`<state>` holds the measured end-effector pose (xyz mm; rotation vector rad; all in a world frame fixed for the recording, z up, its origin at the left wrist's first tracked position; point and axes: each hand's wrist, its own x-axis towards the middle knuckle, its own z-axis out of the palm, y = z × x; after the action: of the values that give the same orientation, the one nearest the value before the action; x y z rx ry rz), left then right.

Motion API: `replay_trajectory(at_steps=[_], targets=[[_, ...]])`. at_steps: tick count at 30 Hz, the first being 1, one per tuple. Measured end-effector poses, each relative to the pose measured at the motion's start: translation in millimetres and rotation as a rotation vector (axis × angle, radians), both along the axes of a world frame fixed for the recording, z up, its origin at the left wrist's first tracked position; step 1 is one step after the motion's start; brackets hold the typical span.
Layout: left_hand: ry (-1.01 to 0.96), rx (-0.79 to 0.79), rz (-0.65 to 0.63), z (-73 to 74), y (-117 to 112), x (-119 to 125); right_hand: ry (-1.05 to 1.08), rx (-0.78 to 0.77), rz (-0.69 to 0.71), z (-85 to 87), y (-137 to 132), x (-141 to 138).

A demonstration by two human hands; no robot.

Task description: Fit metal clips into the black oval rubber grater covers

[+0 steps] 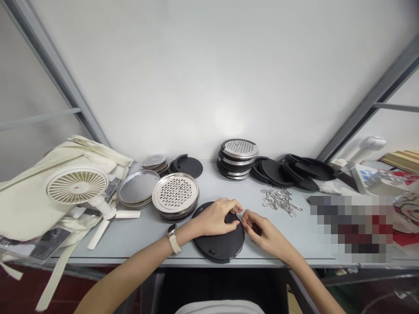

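Observation:
A round black disc, apparently plastic, lies flat near the table's front edge. My left hand, with a watch on the wrist, rests on top of it. The left fingers curl at the disc's upper right rim, and the thumb presses on its surface. Close to the right rim, my right hand is closed in a pinch on a small metal wire clip. The clip touches the disc's edge, partly hidden by the fingertips. Several similar wire clips lie in a loose pile behind my right hand.
To the left stand stacked grater plates, plain metal discs, a white fan and a cream bag. Behind are a stack of assembled graters and black rings. A blurred patch covers something at right.

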<state>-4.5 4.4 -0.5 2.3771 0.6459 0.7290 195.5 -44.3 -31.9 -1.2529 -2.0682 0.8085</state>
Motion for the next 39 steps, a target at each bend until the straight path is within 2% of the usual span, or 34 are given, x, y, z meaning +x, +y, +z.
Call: replay_trajectory(at_steps=[7,30,39], targets=[[-0.006,-0.017,0.015,-1.9,0.7,0.6,0.046,-0.043,-0.008,1.0,0.6,0.0],[-0.017,-0.062,0.009,1.0,0.8,0.7,-0.007,-0.012,-0.012,0.2,2.1,0.7],[-0.024,-0.044,0.007,2.0,0.1,1.2,0.041,-0.088,0.0,0.7,2.1,1.3]])
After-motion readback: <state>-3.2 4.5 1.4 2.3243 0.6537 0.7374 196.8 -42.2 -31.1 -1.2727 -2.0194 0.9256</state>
